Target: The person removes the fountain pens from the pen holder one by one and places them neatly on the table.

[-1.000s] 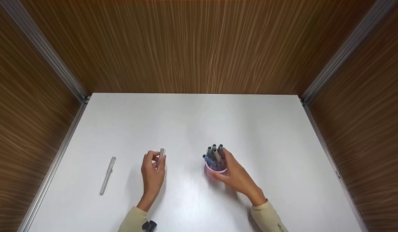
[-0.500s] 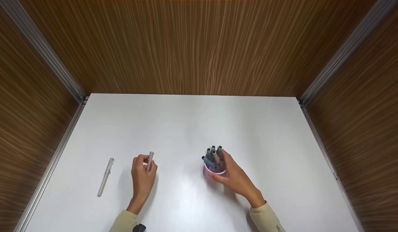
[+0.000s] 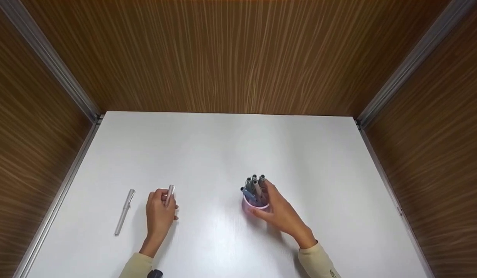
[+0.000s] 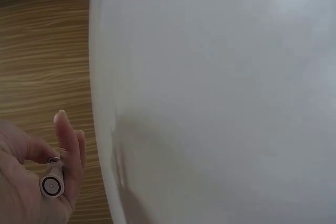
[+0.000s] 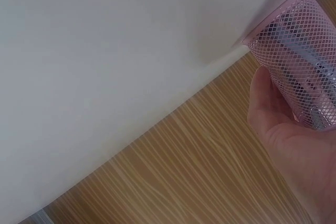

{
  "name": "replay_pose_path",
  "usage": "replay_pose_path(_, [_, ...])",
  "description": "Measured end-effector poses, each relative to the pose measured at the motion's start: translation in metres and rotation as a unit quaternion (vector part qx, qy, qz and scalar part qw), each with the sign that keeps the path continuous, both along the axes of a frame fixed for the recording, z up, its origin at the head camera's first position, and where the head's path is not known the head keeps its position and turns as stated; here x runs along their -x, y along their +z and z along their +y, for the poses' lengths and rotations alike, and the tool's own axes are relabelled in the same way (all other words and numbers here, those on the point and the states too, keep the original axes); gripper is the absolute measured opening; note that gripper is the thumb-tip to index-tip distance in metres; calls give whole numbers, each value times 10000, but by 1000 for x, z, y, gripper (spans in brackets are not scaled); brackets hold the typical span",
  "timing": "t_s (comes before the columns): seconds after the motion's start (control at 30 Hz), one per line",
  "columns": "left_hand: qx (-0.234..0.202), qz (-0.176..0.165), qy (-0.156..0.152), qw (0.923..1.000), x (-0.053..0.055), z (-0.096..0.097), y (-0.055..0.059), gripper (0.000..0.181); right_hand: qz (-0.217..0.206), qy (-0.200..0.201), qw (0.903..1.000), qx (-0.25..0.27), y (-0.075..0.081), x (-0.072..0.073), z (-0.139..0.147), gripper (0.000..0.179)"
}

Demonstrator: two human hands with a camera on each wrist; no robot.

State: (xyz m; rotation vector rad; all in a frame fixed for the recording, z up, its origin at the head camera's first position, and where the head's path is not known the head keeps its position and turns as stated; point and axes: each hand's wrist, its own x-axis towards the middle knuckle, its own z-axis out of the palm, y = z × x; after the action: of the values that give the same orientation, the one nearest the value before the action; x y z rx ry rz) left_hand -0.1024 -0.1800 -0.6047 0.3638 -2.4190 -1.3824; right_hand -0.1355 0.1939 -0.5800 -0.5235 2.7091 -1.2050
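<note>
One white desk [image 3: 238, 144] is lying under both hands, right hand [image 3: 282, 210] curling its grip round, and left hand [image 3: 159, 212] just drifting leftward from, pink mesh cup [image 3: 246, 209] of pens [image 3: 257, 189], so silver pen [image 3: 169, 194] that left hand is pinching is staying outside, nearer loose pen [image 3: 124, 212].

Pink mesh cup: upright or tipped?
Upright: the cup is rim-up in the head view, pens sticking out the top, right hand gripping its side.

Upright pink cup [image 3: 246, 209], pinched silvery pen [image 3: 170, 194]
</note>
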Motion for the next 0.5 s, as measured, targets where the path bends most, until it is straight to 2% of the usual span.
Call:
replay_pose_path(0.17, [1061, 149, 294, 9938, 1, -7, -2, 16, 41, -51, 10000, 63, 0, -1, 1, 108])
replay_pose_path(0.33, [1310, 204, 414, 9903, 2, -14, -2, 17, 55, -75, 10000, 28, 0, 0, 0, 109])
replay_pose_path(0.5, [1434, 237, 553, 9878, -1, -21, -6, 17, 20, -29, 10000, 0, 0, -1, -1, 110])
